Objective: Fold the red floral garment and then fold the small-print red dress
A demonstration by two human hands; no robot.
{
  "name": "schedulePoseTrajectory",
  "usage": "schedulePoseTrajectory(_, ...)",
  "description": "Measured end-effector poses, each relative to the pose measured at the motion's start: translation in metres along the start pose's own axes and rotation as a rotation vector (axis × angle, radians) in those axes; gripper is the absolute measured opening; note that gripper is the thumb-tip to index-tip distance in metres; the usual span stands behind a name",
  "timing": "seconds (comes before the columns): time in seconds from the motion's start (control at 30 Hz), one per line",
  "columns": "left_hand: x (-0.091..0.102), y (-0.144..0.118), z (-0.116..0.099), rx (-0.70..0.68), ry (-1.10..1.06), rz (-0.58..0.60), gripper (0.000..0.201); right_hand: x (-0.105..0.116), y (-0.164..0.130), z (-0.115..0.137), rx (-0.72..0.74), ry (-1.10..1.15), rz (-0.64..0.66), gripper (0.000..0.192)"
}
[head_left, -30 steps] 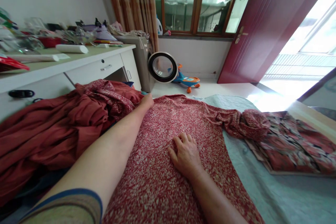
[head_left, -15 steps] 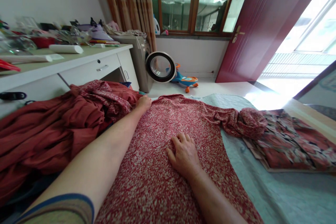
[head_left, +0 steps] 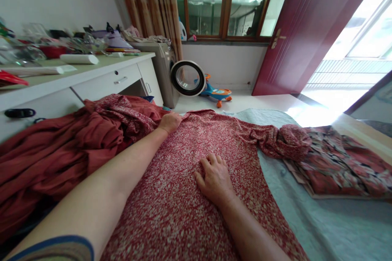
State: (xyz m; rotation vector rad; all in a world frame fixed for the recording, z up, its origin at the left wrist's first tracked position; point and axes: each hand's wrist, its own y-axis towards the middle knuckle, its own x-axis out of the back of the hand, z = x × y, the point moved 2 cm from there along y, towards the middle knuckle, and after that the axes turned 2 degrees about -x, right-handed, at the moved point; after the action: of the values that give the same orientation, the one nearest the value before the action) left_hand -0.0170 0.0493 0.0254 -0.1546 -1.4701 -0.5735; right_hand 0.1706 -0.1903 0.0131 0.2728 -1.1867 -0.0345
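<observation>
A long-sleeved red garment (head_left: 183, 187) with a small pale pattern lies spread out before me, its near end running out of view. At its far left shoulder my left hand (head_left: 171, 122) is closed on the fabric edge. My right hand (head_left: 216, 177) rests palm down on the middle of the cloth, fingers slightly bent and apart. One sleeve (head_left: 268, 138) stretches to the right and ends in a bunched roll. The other sleeve (head_left: 136, 118) lies crumpled over a heap of rust-red clothes (head_left: 61, 155) on the left.
Folded floral clothes (head_left: 343, 163) lie at the right on a pale blue sheet (head_left: 330, 224). A cluttered white desk (head_left: 101, 77) stands at the left. Beyond are a washing machine with its round door (head_left: 187, 78) open, a blue and orange ride-on toy (head_left: 219, 91) and a red door (head_left: 294, 36).
My left hand has shifted slightly right along the garment's far edge. My right hand has stayed where it was on the cloth.
</observation>
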Motion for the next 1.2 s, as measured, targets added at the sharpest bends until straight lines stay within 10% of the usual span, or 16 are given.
schedulePoseTrajectory(0.13, 0.002, -0.007, -0.013, -0.059, 0.016, -0.012, 0.033, 0.000, 0.001, 0.000, 0.003, -0.005, 0.001, 0.024)
schedulePoseTrajectory(0.73, 0.000, 0.046, 0.028, 0.554, -0.256, 0.047, 0.028, 0.000, 0.001, 0.000, -0.012, 0.020, 0.002, 0.022)
schedulePoseTrajectory(1.2, -0.021, 0.029, 0.007, 0.357, -0.165, -0.062, 0.035, -0.001, 0.001, 0.000, -0.018, 0.043, -0.007, 0.022)
